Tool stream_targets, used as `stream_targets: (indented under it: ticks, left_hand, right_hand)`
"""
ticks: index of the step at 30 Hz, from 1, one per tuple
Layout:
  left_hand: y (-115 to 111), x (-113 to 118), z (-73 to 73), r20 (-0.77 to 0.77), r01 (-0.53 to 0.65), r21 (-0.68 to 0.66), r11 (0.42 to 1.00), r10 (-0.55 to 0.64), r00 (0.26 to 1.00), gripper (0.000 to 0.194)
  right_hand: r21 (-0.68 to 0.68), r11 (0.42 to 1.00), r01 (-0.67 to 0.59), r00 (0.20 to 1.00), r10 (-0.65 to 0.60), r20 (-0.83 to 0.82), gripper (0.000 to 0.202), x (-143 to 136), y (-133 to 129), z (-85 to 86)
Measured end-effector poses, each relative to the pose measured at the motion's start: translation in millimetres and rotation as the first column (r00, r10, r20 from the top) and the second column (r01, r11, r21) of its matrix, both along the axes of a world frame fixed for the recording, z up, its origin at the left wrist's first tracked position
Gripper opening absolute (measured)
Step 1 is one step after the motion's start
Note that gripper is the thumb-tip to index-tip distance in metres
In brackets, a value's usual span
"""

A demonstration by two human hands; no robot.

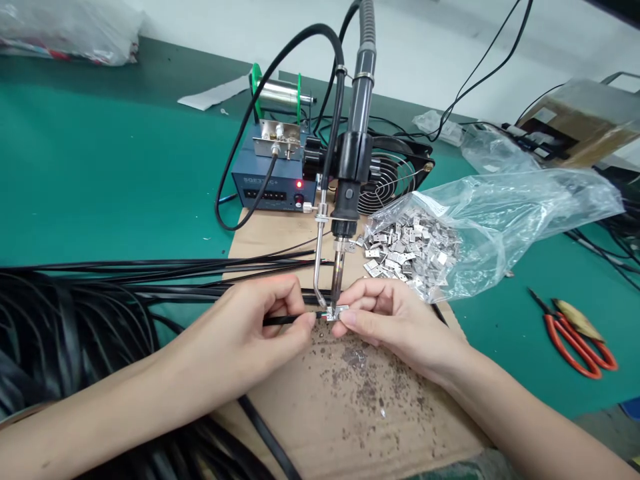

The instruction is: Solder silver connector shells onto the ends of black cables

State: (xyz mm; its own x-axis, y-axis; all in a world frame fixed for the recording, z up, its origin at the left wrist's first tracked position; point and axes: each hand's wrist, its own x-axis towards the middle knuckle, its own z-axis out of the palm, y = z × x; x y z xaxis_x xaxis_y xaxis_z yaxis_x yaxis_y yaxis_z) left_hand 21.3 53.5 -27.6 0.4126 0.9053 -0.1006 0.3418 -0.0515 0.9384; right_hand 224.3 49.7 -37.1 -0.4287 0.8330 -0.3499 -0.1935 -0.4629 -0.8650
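Note:
My left hand (275,320) pinches a black cable (281,320) close to its stripped end, where thin coloured wires show. Between the thumb and fingers of my right hand (383,313) is a small silver metal connector (337,312). The wire ends meet the connector's left side. Directly above that spot stands the soldering iron (346,200), its tip down at the connector. A thin bent metal feed tube (319,260) ends just left of the tip. Exactly where tip and metal touch is too small to tell.
Behind stand a blue control box (273,183) with a red light, a solder spool (277,95) and a fan (387,180). A plastic bag (500,227) of connectors lies right, beyond it red-handled pliers (575,340). Black cables (65,327) heap at left. Cardboard (350,413) lies beneath my hands.

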Motion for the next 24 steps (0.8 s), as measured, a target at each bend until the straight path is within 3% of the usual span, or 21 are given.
stream_targets:
  ticks: [5,11,24]
  left_hand:
    - [-0.4,-2.3,0.1,-0.046,0.077,-0.048,0.996,-0.079,0.996,0.015]
    - [-1.4,1.1,1.2,0.0,0.027,-0.041,0.999,-0.027,1.0,0.016]
    - [-5.7,2.3,5.3,-0.073,-0.024,-0.032,0.999,0.021,0.997,0.017]
  right_hand:
    - [0.014,1.0,0.013,0.999,-0.013,0.047,0.011,-0.6,0.2,2.2]
    - [0.002,1.0,0.004,0.997,-0.004,0.074,0.009,-0.5,-0.8,4.5]
    - [-0.018,0.999,-0.048,0.998,0.048,-0.039,0.009,3.8,-0.6,-0.9]
